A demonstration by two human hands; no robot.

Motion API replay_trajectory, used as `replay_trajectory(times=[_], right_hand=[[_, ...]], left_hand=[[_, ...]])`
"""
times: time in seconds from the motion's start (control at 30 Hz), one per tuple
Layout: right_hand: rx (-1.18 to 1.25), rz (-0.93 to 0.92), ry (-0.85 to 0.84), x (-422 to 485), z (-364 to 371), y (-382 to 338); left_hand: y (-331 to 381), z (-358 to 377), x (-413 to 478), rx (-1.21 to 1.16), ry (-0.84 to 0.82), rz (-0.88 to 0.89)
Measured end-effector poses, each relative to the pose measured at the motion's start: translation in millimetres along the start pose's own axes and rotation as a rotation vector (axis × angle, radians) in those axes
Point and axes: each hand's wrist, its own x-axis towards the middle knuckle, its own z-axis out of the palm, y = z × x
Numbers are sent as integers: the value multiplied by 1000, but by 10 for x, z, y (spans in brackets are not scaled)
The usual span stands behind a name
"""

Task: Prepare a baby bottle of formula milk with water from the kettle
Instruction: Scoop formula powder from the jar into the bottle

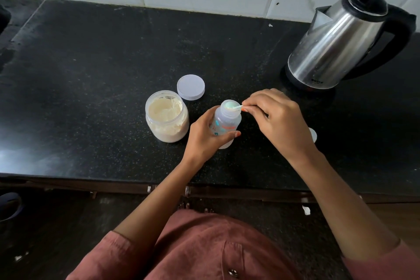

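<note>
Your left hand (204, 138) is wrapped round the bottle (225, 121), just right of the powder jar (167, 118). Your right hand (277, 120) pinches the little scoop (231, 107) over the bottle's mouth. The bottle looks light, smooth and easy to tip, so hold it round its middle.

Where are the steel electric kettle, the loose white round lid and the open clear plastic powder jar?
Steel electric kettle (336, 38): head view, shiny body side.
Loose white round lid (191, 87): head view, flat top centre.
Open clear plastic powder jar (169, 133): head view, front wall.
</note>
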Motion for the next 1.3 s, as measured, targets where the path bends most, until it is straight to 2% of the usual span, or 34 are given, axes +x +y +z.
replay_trajectory(times=[0.6,0.87,1.07,1.3], right_hand=[[-2,-42,78,-55,2,79],[77,15,166,-55,-11,100],[44,-27,125,-110,18,91],[22,-64,163,-134,36,79]], left_hand=[[6,48,20,2,7,-10],[49,36,19,-4,2,-13],[46,29,15,-34,12,-8],[65,4,28,-32,15,-4]])
